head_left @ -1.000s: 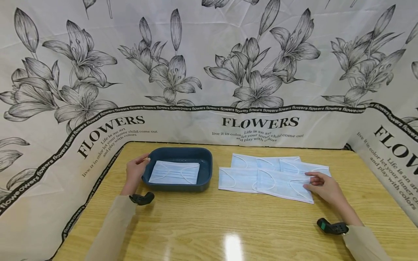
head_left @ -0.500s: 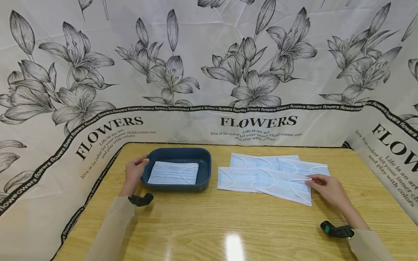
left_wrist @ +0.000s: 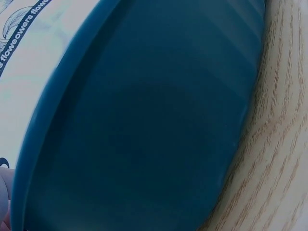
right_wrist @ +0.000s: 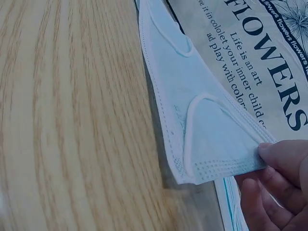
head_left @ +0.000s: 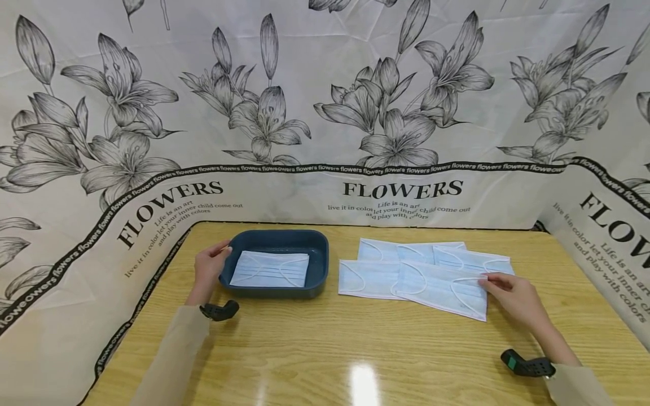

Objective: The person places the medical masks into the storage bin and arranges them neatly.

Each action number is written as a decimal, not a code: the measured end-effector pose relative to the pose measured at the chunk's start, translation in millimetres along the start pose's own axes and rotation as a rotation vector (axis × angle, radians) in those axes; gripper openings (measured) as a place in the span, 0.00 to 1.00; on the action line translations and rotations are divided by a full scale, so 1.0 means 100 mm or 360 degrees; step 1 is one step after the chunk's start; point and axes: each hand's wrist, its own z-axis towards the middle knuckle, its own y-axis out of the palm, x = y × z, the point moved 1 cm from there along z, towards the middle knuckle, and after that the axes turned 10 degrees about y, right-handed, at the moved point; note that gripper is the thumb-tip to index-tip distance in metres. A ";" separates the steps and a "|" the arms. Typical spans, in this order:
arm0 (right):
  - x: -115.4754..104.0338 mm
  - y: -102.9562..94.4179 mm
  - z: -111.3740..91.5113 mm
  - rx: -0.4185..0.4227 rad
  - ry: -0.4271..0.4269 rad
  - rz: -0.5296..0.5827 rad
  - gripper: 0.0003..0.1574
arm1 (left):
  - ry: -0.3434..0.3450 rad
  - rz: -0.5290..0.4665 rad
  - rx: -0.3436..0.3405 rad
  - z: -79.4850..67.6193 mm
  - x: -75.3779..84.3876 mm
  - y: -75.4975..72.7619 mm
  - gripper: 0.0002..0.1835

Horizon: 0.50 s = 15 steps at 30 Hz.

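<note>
At the left of the table, a dark blue plastic tray [head_left: 319, 273] holds pale blue face masks [head_left: 269, 269] stacked flat. My left hand [head_left: 209, 268] grips the tray's left rim between thumb and fingers; the left wrist view shows mostly the tray's outer wall [left_wrist: 144, 120]. To the right, several more masks lie overlapping in two rows. My right hand [head_left: 515, 296] pinches the upper right corner of the front-right face mask [head_left: 442, 290] between thumb and forefinger. In the right wrist view this mask [right_wrist: 221, 139] has its pinched end raised, ear loop on top.
The wood-grain table [head_left: 304, 349] runs up to a white flower-printed cloth [head_left: 284, 192] at the back and both sides. Behind the pinched mask lie other masks [head_left: 378, 249]. A black wrist device [head_left: 528, 363] sits on each forearm.
My right hand has shifted slightly right and now pinches the front-right mask's corner, whose right end has swung a little toward me. The left hand and tray hold still.
</note>
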 end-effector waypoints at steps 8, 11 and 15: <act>-0.09 -0.01 -0.03 0.0036 -0.0005 0.0111 0.29 | 0.0000 0.0017 0.0037 -0.02 0.02 0.01 0.19; -0.12 -0.02 -0.04 0.0060 -0.0024 0.0130 0.28 | -0.0006 0.0001 0.0014 0.00 0.00 0.01 0.20; -0.13 -0.04 -0.02 0.0057 -0.0042 0.0164 0.28 | -0.0012 0.0006 -0.0003 0.00 -0.02 0.00 0.20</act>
